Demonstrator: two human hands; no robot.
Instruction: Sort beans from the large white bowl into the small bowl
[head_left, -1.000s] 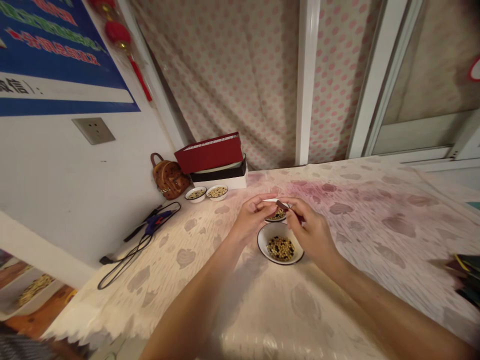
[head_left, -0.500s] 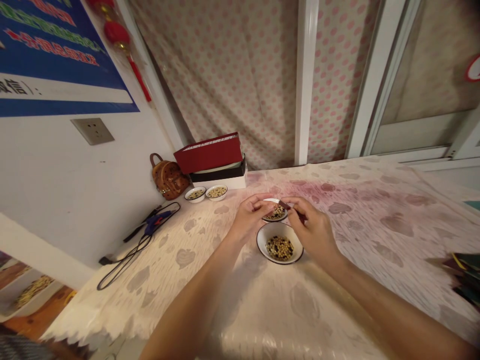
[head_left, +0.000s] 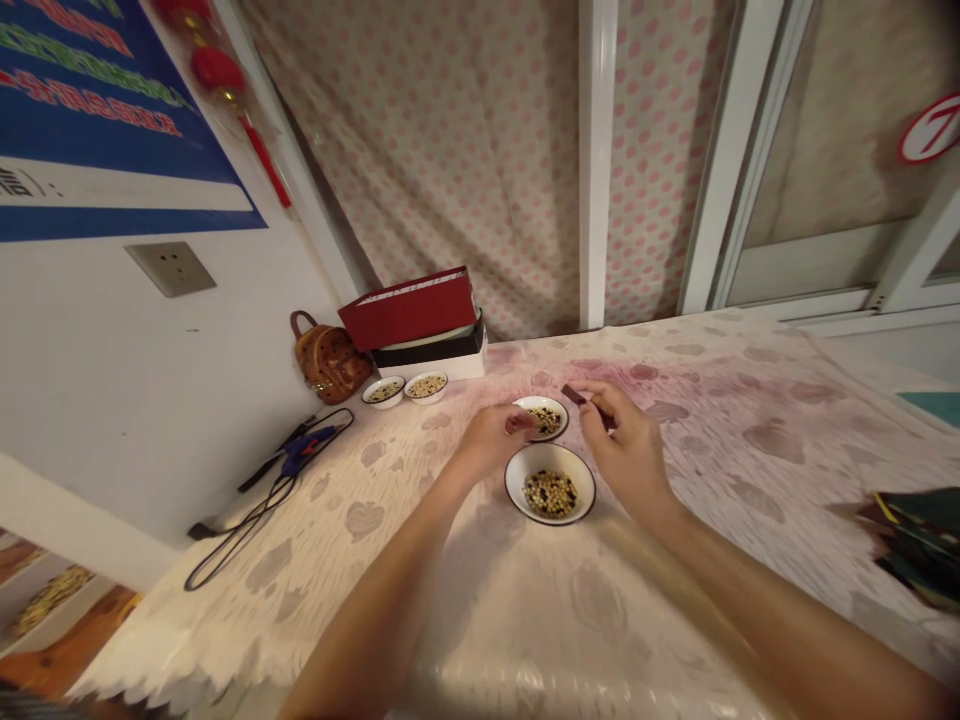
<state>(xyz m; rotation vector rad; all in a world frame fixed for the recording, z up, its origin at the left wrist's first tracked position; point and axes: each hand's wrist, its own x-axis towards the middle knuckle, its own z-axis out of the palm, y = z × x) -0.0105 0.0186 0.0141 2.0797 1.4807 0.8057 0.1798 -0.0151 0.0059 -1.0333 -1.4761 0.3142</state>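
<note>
Two white bowls of mixed beans stand in front of me: a larger near bowl (head_left: pixel 550 485) and a smaller one (head_left: pixel 541 415) just behind it. My left hand (head_left: pixel 489 440) rests at the small bowl's left rim, fingers curled with the tips pinched together; what they hold, if anything, is too small to name. My right hand (head_left: pixel 624 445) is to the right of both bowls, fingers closed on a small dark red tool (head_left: pixel 576 395) that points left over the small bowl's right edge.
Two more small bean bowls (head_left: pixel 406 388) sit at the back left by a red box (head_left: pixel 411 308) on a white box and a brown bag (head_left: pixel 327 358). A glue gun with a black cable (head_left: pixel 294 463) lies by the wall. Dark items (head_left: pixel 921 545) sit at the right edge.
My right hand with the tool has drawn back to the right, off the small bowl. My left hand has dropped lower at the bowl's left rim. The camera has shifted slightly.
</note>
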